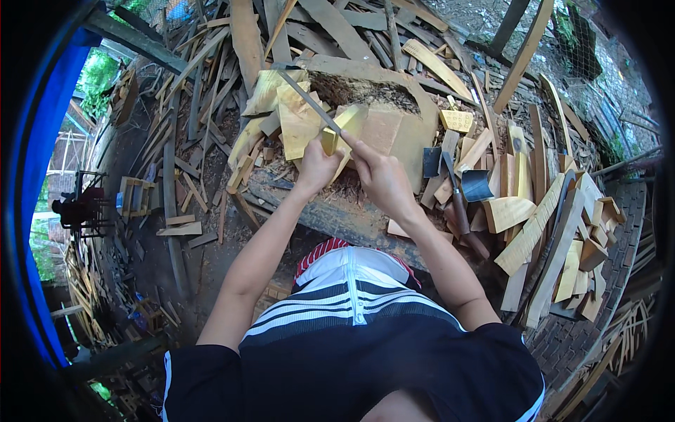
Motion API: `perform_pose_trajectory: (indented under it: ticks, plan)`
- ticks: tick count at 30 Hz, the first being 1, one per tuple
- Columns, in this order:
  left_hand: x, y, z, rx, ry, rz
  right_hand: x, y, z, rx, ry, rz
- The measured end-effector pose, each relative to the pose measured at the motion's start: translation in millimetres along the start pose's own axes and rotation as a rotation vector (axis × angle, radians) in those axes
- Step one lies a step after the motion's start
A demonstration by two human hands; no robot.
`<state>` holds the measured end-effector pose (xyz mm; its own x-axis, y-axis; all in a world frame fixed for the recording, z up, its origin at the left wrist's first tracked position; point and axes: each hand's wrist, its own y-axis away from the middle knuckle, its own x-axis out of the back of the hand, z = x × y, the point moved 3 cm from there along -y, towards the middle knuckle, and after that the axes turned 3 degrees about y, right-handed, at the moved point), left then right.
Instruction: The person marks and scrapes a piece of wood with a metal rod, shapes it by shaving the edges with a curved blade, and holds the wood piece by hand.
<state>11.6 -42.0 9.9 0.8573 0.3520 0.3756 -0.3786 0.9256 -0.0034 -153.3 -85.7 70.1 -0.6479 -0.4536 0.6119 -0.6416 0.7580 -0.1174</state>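
My left hand (320,169) grips a pale yellow wood piece (351,119) upright over the worn wooden block (415,141). My right hand (376,172) is closed on the lower end of a long, narrow steel tool (309,100), likely a blade or file, which slants up to the left across that piece. Behind my left hand lie more cut yellow wood pieces (295,123), and a flat pinkish board (383,130) rests on the block behind my right hand. The tool's handle is mostly hidden by my fingers.
Offcuts and planks (330,28) pile behind the block. At the right are wood pieces (510,211), two dark curved metal pieces (477,185) and a dark-handled tool (460,211). A blue tarp (49,176) hangs at the far left; wire mesh (583,49) stands at back right.
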Motion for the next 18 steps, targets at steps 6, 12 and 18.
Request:
perform_pose_trajectory:
  ticks: [6,12,18]
  plan:
    - [-7,-2,4,-0.025,0.066,0.018,-17,-38,58,-0.156,-0.011,0.067]
    - [2,2,8,0.061,0.026,0.016,-21,-9,17,0.023,-0.032,0.074]
    - [-3,1,-7,0.024,0.193,0.027,-42,-55,113,-0.143,-0.008,0.159]
